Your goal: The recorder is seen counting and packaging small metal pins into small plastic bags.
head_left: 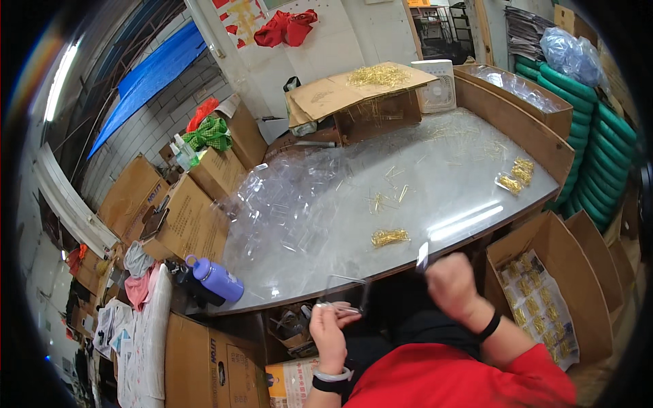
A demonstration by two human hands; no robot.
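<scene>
In front of the table's near edge, my left hand (331,333) pinches a clear plastic box (367,297) at its lower side. The box is see-through, with only its edges and glints showing. To the right, my right hand (454,285) is curled and slightly blurred. A small shiny clear piece (422,257) sticks up beside its fingers; I cannot make out its full shape. Close by on the tabletop (326,272) lies a bundle of gold wire pins (390,236), with loose gold pins (381,202) scattered behind it.
Clear plastic boxes (292,197) pile up on the table's left, near a purple bottle (214,277). Filled boxes of gold pins (517,175) sit at the right edge. More packed bundles (535,306) are in a cardboard carton (578,272) at my right. Gold pins (379,75) heap on cardboard behind.
</scene>
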